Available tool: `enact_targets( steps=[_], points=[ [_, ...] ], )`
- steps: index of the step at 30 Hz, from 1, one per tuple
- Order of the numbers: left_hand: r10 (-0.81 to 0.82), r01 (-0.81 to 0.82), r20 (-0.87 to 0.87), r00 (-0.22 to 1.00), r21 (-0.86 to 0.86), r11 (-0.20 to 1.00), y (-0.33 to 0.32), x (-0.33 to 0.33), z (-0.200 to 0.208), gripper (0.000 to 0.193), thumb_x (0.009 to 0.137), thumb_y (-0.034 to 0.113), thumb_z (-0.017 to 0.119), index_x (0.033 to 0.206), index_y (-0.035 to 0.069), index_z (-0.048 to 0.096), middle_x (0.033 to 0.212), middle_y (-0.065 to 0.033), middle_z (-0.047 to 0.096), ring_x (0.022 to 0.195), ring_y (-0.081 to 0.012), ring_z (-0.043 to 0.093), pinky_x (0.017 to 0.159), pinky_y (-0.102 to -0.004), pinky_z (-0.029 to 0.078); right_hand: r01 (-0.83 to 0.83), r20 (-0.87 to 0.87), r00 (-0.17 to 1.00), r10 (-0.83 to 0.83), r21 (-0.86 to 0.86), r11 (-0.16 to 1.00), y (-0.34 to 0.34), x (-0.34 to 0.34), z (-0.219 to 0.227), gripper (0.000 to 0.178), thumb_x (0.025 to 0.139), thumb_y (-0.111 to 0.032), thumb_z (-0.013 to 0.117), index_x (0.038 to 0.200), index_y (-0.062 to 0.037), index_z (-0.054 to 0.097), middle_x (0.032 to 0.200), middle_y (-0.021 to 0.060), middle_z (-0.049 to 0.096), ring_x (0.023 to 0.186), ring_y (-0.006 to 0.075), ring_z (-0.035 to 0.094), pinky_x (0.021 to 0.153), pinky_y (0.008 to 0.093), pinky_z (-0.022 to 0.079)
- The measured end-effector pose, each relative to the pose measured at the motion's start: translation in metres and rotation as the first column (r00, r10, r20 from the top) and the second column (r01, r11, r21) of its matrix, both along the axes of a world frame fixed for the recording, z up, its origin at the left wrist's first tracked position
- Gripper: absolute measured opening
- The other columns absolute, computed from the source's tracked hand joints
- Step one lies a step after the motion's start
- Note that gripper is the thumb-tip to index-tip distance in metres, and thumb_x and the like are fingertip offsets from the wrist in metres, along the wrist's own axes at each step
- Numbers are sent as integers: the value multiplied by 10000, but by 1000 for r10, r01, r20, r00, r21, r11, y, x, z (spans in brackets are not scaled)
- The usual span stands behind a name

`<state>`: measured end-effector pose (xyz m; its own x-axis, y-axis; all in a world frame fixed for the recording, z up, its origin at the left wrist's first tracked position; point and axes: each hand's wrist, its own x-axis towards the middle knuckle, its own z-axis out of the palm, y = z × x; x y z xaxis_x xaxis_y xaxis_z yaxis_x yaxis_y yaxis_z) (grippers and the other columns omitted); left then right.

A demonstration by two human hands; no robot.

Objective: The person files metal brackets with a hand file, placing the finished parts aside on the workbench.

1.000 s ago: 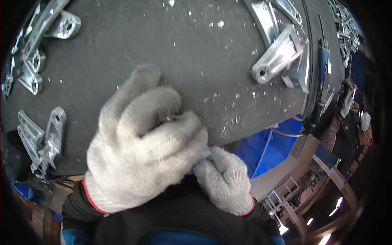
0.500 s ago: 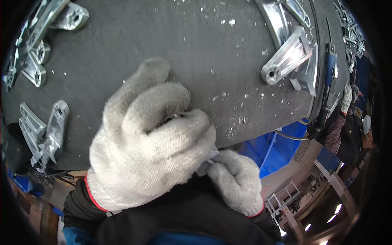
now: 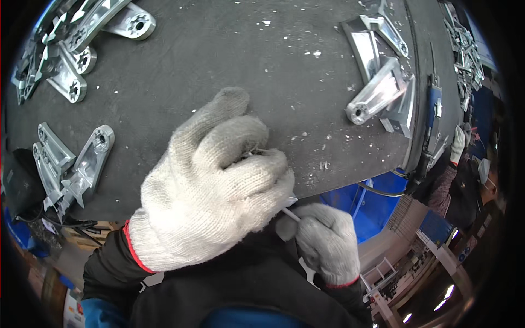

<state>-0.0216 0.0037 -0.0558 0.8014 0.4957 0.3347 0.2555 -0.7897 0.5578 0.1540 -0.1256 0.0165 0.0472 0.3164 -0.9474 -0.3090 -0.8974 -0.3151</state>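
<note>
My left hand point(image 3: 219, 186), in a white knitted glove with a red cuff, is curled in front of me above the table's near edge. Its fingers are bent and closed; what they hold is almost wholly hidden. A small shiny tip point(image 3: 290, 201) peeks out beside the little-finger side. Just right of it and lower, my right hand point(image 3: 328, 240), in a matching glove, forms a fist around a thin pale rod point(image 3: 291, 214). The rod reaches from this fist toward the left hand; its far end is not visible.
Silvery metal brackets lie on the dark table point(image 3: 180, 49): a pile point(image 3: 71, 54) far left, a cluster point(image 3: 76, 169) near left and another point(image 3: 380, 90) at right. Pale chips are scattered about. Beyond stand a blue bin point(image 3: 377, 202) and a co-worker's gloved hand point(image 3: 458, 145).
Both hands have shifted slightly right in the picture, the view itself having moved a little. More of the rod shows between them now. Both grips stay closed.
</note>
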Motion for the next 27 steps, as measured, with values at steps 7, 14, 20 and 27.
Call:
enact_targets(
  steps=[7, 14, 20, 27],
  points=[
    [81, -87, -100, 992, -63, 994, -8, 0, 7, 477, 524, 296, 833, 991, 209, 791, 1103, 64, 666, 1206, -254, 610, 1119, -549, 551, -507, 518, 786, 338, 227, 832, -14, 6, -6, 219, 1026, -132, 656, 1145, -4, 789, 1004, 150, 814, 878, 248, 796, 780, 358, 621],
    [21, -28, -104, 994, -67, 997, -7, -5, 5, 576, 468, 291, 851, 1039, 232, 811, 1144, 81, 690, 1225, -247, 613, 1172, -548, 510, -656, 733, 628, 263, 315, 686, -5, -19, -14, 150, 971, -124, 742, 1092, -37, 757, 870, 133, 765, 739, 313, 748, 676, 414, 581],
    [-121, 115, -27, 992, -165, 980, 12, -8, 20, 660, 464, 257, 987, 1096, 169, 819, 1158, 19, 736, 1245, -302, 652, 1240, -620, 400, -770, 898, 352, 266, 116, 628, -47, 24, 25, 256, 908, -81, 758, 1160, -42, 783, 992, 152, 809, 849, 338, 787, 736, 424, 617],
    [71, 343, 500, 863, -685, 643, 11, -20, 32, 731, 447, 128, 997, 1139, 11, 792, 1196, -152, 772, 1269, -401, 688, 1165, -557, 449, -692, 934, 358, 14, 255, 675, -72, 17, -23, 210, 979, -196, 775, 1165, -101, 750, 917, 117, 784, 782, 328, 766, 681, 433, 596]
  ],
)
